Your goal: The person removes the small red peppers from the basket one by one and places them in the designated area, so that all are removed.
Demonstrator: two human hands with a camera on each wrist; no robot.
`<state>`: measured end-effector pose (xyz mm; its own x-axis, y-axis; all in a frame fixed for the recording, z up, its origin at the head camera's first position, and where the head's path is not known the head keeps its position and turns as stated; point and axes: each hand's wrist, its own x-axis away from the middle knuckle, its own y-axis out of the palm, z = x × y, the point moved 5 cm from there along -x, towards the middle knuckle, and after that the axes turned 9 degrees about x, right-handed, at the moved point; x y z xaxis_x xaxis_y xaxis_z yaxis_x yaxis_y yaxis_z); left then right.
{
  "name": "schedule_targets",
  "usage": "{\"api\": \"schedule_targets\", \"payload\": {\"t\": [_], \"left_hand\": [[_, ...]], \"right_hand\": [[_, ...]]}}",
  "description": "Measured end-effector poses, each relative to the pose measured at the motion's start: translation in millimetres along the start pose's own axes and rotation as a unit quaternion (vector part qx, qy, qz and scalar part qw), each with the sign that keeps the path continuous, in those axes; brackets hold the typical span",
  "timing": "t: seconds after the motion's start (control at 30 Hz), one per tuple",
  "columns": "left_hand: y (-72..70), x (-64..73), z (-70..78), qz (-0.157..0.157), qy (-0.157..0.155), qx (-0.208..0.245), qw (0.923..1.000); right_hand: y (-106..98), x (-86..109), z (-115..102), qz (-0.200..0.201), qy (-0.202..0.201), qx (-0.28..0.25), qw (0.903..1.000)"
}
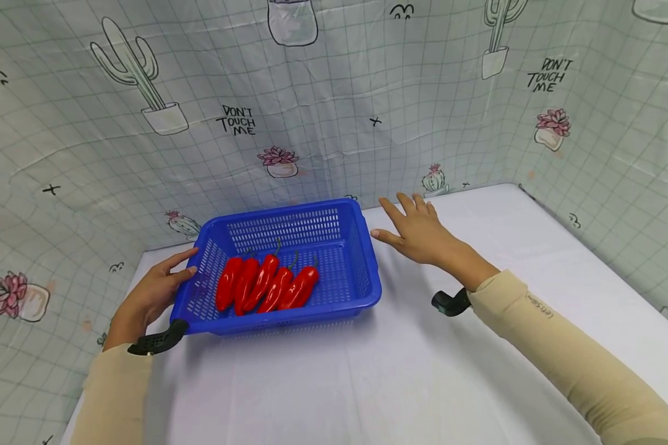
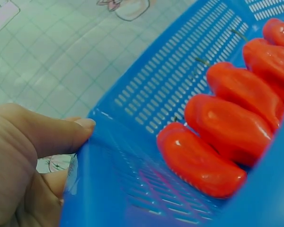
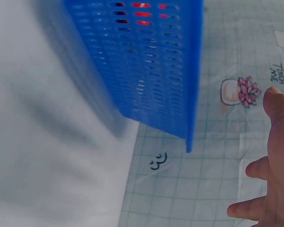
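Observation:
A blue plastic basket (image 1: 334, 281) with slotted walls stands on the white table. Several glossy red chili peppers (image 1: 265, 278) with green stems lie side by side in its left and middle part. My left hand (image 1: 154, 289) grips the basket's left rim. In the left wrist view, the thumb (image 2: 68, 135) meets the rim at a corner, while the other fingers are partly hidden behind the wall. Off the basket's right side, my right hand (image 1: 417, 232) hovers with fingers spread, holding nothing. The right wrist view shows its fingertips apart from the blue wall.
A grey-green cloth (image 1: 334, 93) printed with cacti and lettering hangs behind and beside the table. White tabletop (image 1: 323, 383) stretches in front of the basket and to its right. Black wrist-camera mounts (image 1: 449, 303) stick out from both beige sleeves.

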<state>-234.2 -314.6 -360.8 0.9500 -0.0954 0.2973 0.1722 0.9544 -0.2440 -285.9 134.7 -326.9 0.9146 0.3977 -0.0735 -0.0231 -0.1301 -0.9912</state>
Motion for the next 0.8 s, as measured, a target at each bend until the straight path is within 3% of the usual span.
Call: {"api": "schedule_targets", "payload": {"t": [0.23, 0.53, 0.8], "left_hand": [[6.1, 0.4, 2.0, 0.000, -0.001, -0.011, 0.9999], [40.3, -5.2, 14.9, -0.044, -0.016, -0.033, 0.9983], [37.7, -1.6, 14.9, -0.074, -0.042, -0.050, 0.9951]], "right_hand": [[-14, -2.8, -20, 0.012, -0.029, -0.029, 0.9991], [-18, -6.8, -47, 0.023, -0.061, -0.039, 0.9971], [-16, -10.0, -52, 0.014, -0.062, -0.032, 0.9975]]}}
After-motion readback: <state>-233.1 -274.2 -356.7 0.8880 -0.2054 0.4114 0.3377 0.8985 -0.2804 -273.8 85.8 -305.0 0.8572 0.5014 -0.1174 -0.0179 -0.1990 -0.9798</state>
